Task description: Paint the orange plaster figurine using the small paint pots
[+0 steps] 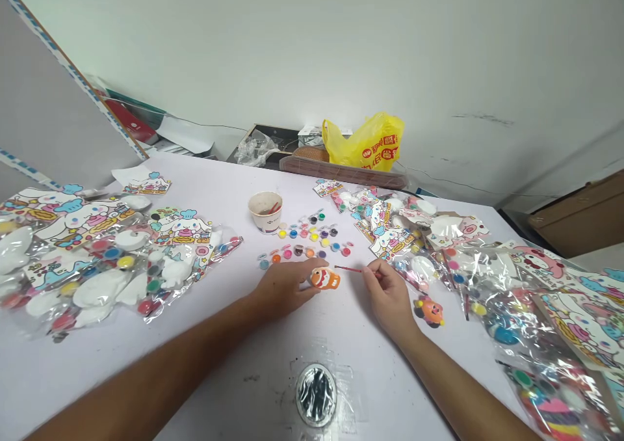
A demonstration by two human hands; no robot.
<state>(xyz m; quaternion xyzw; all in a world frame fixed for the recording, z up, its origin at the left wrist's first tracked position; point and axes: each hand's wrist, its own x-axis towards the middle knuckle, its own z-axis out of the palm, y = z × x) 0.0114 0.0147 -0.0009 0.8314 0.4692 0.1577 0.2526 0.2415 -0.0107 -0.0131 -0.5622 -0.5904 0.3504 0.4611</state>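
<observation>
My left hand (287,288) is closed around an orange and white painted figurine (325,278) with a red patch, held above the table's middle. Between the fingertips of my right hand (390,294) is a thin red paintbrush (350,270), its tip pointing left, close to the figurine's right side. Just beyond the hands lie rows of small paint pots (298,251) in many colours, some with their lids open. A paper cup (266,211) of murky liquid stands behind them with a red stick in it. An orange figurine (431,311) rests right of my right hand.
Clear bags with white figurines and paint pots (102,291) cover the table's left side. More such bags (507,298) lie along the right. A round dark disc (316,395) is taped near the front edge. At the back stands a yellow plastic bag (365,145) by the wall.
</observation>
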